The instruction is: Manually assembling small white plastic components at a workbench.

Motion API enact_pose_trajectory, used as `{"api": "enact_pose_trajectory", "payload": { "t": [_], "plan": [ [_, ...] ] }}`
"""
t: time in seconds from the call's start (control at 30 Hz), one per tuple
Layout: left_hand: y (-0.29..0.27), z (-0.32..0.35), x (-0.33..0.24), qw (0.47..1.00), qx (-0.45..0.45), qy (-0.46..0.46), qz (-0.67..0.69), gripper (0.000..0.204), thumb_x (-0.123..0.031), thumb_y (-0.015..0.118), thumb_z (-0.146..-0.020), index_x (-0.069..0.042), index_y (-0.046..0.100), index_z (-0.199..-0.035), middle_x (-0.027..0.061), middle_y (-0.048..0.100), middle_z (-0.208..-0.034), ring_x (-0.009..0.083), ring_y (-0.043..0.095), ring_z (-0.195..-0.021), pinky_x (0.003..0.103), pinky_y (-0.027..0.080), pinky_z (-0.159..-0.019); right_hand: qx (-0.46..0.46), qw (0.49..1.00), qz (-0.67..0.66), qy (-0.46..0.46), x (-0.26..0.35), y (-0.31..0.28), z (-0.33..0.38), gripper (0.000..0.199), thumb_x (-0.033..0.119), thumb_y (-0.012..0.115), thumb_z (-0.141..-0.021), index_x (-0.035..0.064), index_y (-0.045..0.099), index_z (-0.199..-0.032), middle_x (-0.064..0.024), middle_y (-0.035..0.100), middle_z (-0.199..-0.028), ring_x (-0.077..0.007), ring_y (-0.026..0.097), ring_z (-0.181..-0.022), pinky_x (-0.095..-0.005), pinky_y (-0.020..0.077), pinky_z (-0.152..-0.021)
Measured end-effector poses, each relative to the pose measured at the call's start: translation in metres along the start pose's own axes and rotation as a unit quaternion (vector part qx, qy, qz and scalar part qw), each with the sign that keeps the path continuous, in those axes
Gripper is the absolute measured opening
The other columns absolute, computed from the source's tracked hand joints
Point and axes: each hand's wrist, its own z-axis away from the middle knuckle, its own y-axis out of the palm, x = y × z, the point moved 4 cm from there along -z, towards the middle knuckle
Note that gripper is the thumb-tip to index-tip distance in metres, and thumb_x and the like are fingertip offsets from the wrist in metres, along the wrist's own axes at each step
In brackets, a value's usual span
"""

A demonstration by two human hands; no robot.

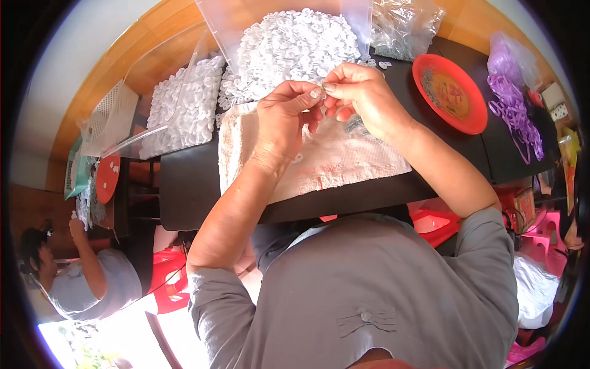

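Observation:
Above a pale cloth point(319, 175) on the dark table, my two hands meet fingertip to fingertip. My left hand point(286, 111) is closed in a pinch, thumb against the fingers. Facing it, my right hand point(367, 98) pinches at the same spot with thumb and forefinger. Between the fingertips shows a small pale piece point(324, 94), too small and too covered to name. Just beyond my hands lies a big heap of small white oval plastic pieces point(295, 46), spilling from a clear bin point(216, 31).
Left stands a clear box of white pieces point(178, 114). On the right are a red plate point(470, 117) with small grey bits, purple straps point(516, 111) and, farther back, a clear bag point(405, 27). A co-worker point(101, 277) sits at the far left.

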Motion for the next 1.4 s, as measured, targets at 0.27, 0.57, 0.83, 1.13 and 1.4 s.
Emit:
{"api": "enact_pose_trajectory", "payload": {
  "t": [0.27, 0.57, 0.83, 1.13, 1.4],
  "plan": [
    [0.005, 0.011, -0.003, 0.957, 0.004, 0.196, -0.213, 0.008, -0.005, 0.070, -0.085, -0.004, 0.067, -0.092, 0.0008, 0.067, -0.077, 0.0063, 0.055, -0.061, 0.020, 0.042, -0.049, -0.012, 0.999, -0.028, 0.030, -0.001, -0.001, 0.000, 0.011, 0.010, 0.060, -0.088, 0.0009, 0.062, -0.093, -0.0068, 0.065, -0.079, -0.0140, 0.064, -0.067, -0.0242, 0.0484, -0.057],
    [0.008, 0.007, 0.004, 0.993, -0.017, 0.053, -0.107, 0.009, -0.002, 0.066, -0.086, 0.005, 0.062, -0.091, 0.0114, 0.068, -0.080, 0.0114, 0.057, -0.061, 0.023, 0.044, -0.050, -0.033, 0.996, 0.013, -0.086, -0.005, -0.001, 0.003, 0.005, 0.005, 0.059, -0.090, 0.0018, 0.060, -0.093, -0.0036, 0.064, -0.083, -0.0092, 0.059, -0.072, -0.0221, 0.0451, -0.059],
    [-0.002, 0.004, 0.009, 0.995, -0.043, 0.043, -0.082, 0.009, -0.004, 0.066, -0.087, 0.003, 0.062, -0.091, 0.0090, 0.066, -0.079, 0.0099, 0.057, -0.059, 0.023, 0.043, -0.047, -0.049, 0.990, 0.003, -0.131, -0.010, 0.002, 0.004, 0.005, 0.005, 0.065, -0.086, 0.0041, 0.061, -0.089, -0.0009, 0.064, -0.080, -0.0061, 0.057, -0.069, -0.0208, 0.0461, -0.059],
    [0.008, 0.007, 0.009, 0.997, -0.032, 0.026, -0.067, 0.008, -0.002, 0.063, -0.088, 0.004, 0.062, -0.093, 0.0080, 0.064, -0.076, 0.0101, 0.056, -0.058, 0.023, 0.043, -0.046, -0.062, 0.988, 0.015, -0.143, -0.012, -0.001, 0.002, 0.004, 0.000, 0.063, -0.086, 0.0029, 0.061, -0.088, -0.0004, 0.062, -0.079, -0.0052, 0.054, -0.067, -0.0206, 0.0447, -0.057],
    [0.003, 0.006, 0.010, 0.987, -0.014, 0.015, -0.159, 0.009, -0.002, 0.063, -0.087, 0.004, 0.062, -0.093, 0.0065, 0.063, -0.076, 0.0095, 0.055, -0.058, 0.023, 0.043, -0.045, -0.037, 0.987, 0.071, -0.140, -0.013, 0.001, 0.002, 0.004, 0.002, 0.063, -0.087, 0.0030, 0.063, -0.091, -0.0004, 0.065, -0.084, -0.0050, 0.057, -0.073, -0.0204, 0.0453, -0.061]
  ]
}}
